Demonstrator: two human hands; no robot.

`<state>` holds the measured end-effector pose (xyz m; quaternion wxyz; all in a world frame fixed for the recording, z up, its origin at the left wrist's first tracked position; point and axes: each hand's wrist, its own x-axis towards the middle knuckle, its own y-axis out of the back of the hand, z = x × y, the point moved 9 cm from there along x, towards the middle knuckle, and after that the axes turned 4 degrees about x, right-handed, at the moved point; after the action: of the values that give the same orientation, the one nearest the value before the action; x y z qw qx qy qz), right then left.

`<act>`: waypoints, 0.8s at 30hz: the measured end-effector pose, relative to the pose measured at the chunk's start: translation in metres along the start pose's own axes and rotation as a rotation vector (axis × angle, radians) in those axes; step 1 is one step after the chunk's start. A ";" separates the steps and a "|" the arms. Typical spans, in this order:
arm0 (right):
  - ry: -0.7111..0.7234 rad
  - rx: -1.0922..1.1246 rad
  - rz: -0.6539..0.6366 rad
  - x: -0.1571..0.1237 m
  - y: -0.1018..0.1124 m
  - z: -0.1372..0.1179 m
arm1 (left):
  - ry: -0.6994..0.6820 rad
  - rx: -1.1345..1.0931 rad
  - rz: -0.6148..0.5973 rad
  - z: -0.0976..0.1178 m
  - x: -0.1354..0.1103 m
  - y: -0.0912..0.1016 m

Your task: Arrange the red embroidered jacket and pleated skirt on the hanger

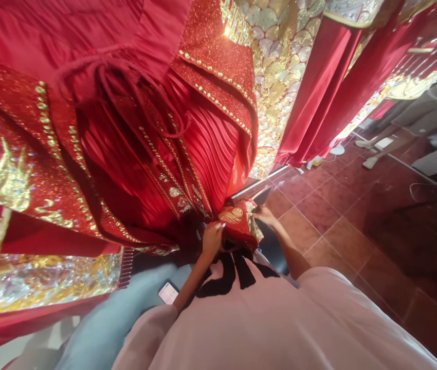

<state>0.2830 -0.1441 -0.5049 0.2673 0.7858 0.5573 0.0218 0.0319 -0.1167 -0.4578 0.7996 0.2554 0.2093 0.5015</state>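
Observation:
A small red piece of fabric with gold embroidery (237, 218) lies across my lap, between my two hands. My left hand (213, 239) is at its left edge, fingers bent and thumb against the cloth. On the opposite side, my right hand (266, 217) pinches the gold-trimmed edge. Just beyond hangs a large red pleated garment (213, 149) with glittery panels and gold beaded trim. Narrow beaded red bands (176, 187) run down its front toward my left hand. Dark shadow hides what lies under the bands.
A phone with a lit screen (168, 293) rests on the blue-clad leg (126, 313) at my left. Gold sequined cloth (274, 77) and red drapes (319, 87) hang at the back. Mannequin-like legs (399, 134) stand at the right on the tiled floor (334, 231).

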 end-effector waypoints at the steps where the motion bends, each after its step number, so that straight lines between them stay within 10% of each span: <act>1: -0.013 0.013 -0.043 -0.003 -0.008 -0.001 | 0.029 -0.042 0.025 -0.005 -0.004 0.006; 5: 0.009 0.123 -0.162 -0.020 -0.017 -0.035 | 0.131 -0.187 0.139 -0.022 -0.022 0.034; 10: 0.163 0.236 -0.325 -0.054 0.019 -0.135 | 0.164 -0.343 0.141 -0.013 -0.049 0.084; 14: 0.573 0.329 -0.623 -0.103 0.029 -0.239 | -0.041 -0.143 -0.230 0.036 -0.057 0.104; 18: 1.072 0.581 -1.234 -0.181 0.008 -0.330 | -0.216 -0.126 -0.217 0.079 -0.026 0.140; 21: 1.535 0.811 -1.745 -0.236 0.015 -0.364 | -0.398 -0.513 -0.414 0.116 0.002 0.142; 24: 1.615 0.885 -1.782 -0.235 0.010 -0.373 | -0.518 -0.582 -0.588 0.141 0.011 0.123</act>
<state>0.0788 -0.2067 -0.1190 -0.5060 -0.0718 0.8513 0.1183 0.0343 -0.0898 -0.2728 0.9714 0.0676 -0.0822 0.2123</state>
